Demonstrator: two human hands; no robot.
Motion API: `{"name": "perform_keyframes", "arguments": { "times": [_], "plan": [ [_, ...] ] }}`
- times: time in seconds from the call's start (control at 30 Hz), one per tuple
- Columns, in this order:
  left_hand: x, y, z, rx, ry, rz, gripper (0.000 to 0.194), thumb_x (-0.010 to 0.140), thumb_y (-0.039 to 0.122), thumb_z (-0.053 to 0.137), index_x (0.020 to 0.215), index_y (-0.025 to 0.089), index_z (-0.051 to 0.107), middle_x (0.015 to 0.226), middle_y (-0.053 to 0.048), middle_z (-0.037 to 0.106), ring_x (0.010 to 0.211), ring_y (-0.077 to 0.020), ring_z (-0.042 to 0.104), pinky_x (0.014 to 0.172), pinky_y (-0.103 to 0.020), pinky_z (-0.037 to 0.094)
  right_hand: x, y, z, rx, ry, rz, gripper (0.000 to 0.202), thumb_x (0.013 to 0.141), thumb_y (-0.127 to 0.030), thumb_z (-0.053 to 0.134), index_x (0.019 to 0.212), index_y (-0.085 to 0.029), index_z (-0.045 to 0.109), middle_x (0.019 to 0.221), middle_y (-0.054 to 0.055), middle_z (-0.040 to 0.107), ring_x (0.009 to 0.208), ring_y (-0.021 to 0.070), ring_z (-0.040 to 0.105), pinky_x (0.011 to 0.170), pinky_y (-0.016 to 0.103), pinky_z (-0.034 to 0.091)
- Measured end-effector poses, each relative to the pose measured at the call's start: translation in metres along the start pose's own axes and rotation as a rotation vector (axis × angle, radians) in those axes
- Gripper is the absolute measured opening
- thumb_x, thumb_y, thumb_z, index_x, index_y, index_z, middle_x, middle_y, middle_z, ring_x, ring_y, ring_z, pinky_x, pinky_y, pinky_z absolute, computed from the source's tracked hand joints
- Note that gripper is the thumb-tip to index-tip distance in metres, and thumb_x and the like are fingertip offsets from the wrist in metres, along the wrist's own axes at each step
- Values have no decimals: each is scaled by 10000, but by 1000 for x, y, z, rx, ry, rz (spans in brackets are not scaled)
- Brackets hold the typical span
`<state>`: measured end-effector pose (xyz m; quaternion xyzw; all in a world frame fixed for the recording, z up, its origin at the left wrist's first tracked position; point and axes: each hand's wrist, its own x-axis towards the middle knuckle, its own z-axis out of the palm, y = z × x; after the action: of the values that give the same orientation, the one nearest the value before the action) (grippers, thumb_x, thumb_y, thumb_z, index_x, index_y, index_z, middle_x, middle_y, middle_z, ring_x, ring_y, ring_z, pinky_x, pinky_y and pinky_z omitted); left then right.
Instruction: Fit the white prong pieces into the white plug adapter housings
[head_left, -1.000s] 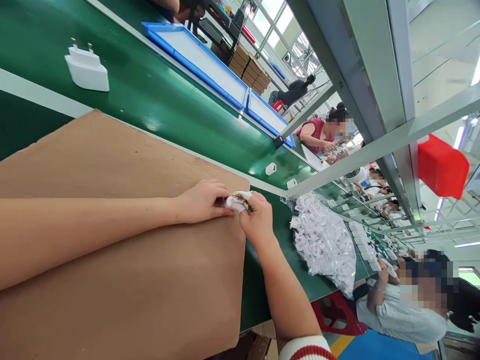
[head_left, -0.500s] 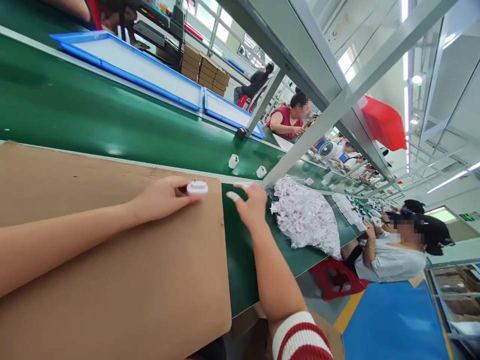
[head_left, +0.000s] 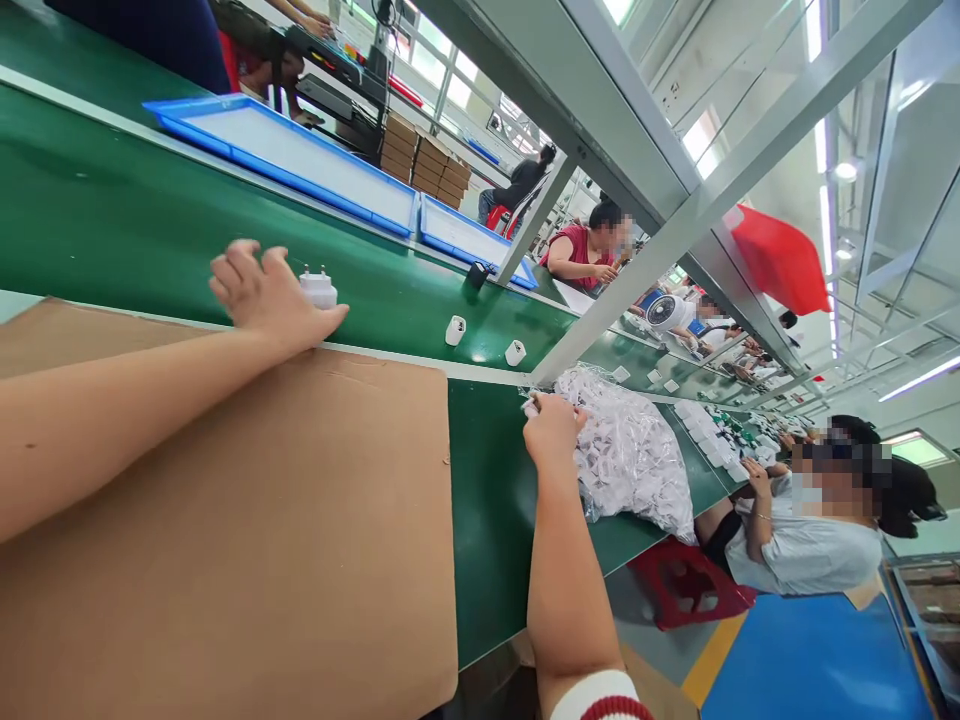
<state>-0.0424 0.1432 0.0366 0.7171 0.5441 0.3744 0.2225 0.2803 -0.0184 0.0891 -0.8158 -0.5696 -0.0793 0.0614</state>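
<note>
Over the green belt, my left hand [head_left: 262, 300] has its fingers spread, beside a white two-pin plug adapter [head_left: 319, 288] that stands on the belt with its pins up. My right hand [head_left: 553, 428] is closed at the left edge of a clear plastic bag of small white parts [head_left: 630, 450]; what its fingers grip is too small to make out. Two more white adapters [head_left: 455, 330] [head_left: 515, 352] sit on the belt between my hands.
Brown cardboard [head_left: 300, 520] covers the bench in front of me. Blue-rimmed trays [head_left: 300, 165] lie beyond the belt [head_left: 112, 210]. A metal post [head_left: 592, 325] rises behind the bag. A person in a grey shirt [head_left: 810, 540] sits at the right.
My left hand has moved left and forward onto the belt and opened beside the adapter it held. My right hand has moved right to the bag and closed.
</note>
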Motion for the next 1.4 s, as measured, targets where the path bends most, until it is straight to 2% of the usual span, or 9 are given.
{"name": "perform_keyframes", "arguments": {
  "times": [0.1,0.17,0.27,0.43,0.67,0.93,1.07,1.2,1.4],
  "plan": [
    [-1,27,22,106,353,-6,905,810,885,420,1286,154,658,1457,-158,586,1534,-436,286,1102,-582,312,-14,-25,6,192,12,-249,547,919,-19,456,1387,-200,673,1289,123,715,1167,255,669,1032,381,484],
    [8,46,41,217,200,35,918,851,756,527,1500,108,513,1621,-168,449,1519,-419,323,1198,-518,289,-23,-42,13,248,-45,-365,571,917,-33,465,1434,-215,625,1303,114,704,1075,242,692,901,340,536],
    [28,66,73,276,-101,-43,920,835,640,676,1527,63,488,1562,-217,530,1462,-418,412,1158,-469,365,-29,-60,24,234,-119,-460,558,903,-71,525,1444,-194,584,1266,128,714,1037,263,694,845,351,565],
    [45,78,100,295,-134,-184,577,919,506,630,1323,95,658,1395,-249,658,1347,-417,539,1076,-494,413,-21,-67,43,522,-147,-485,353,936,-128,573,1279,-165,650,1222,140,749,1089,257,704,944,386,580],
    [22,61,72,331,-135,-92,375,955,415,530,1122,172,759,1246,-152,757,1221,-359,649,1086,-459,389,-9,-55,50,1413,-445,-144,376,718,-416,873,1008,-215,745,902,27,806,723,152,705,553,222,463],
    [19,66,63,266,-141,-218,562,834,476,692,1294,154,717,1309,-184,732,1258,-389,651,1018,-425,485,-12,-60,44,1613,-567,-34,446,602,-391,917,980,-210,764,785,-5,780,579,105,654,542,213,468],
    [1,75,60,156,-162,-179,450,869,422,631,1245,201,745,1278,-104,761,1176,-319,699,925,-341,525,-11,-52,40,1594,-456,-23,449,602,-355,906,996,-205,753,850,7,793,643,112,674,581,218,504],
    [-55,76,44,-28,-234,-15,473,851,552,640,1175,229,761,1193,-39,784,1049,-265,716,876,-306,538,-12,-47,33,1412,-209,-71,408,715,-405,838,1057,-206,738,917,30,788,708,143,668,546,237,474],
    [-123,65,36,-168,-383,170,456,771,578,659,1046,225,747,1029,-65,752,964,-276,680,816,-345,518,-39,-57,19,909,71,-484,271,940,-269,606,1172,-217,737,1085,71,739,940,190,656,697,287,520]
  ]
}}
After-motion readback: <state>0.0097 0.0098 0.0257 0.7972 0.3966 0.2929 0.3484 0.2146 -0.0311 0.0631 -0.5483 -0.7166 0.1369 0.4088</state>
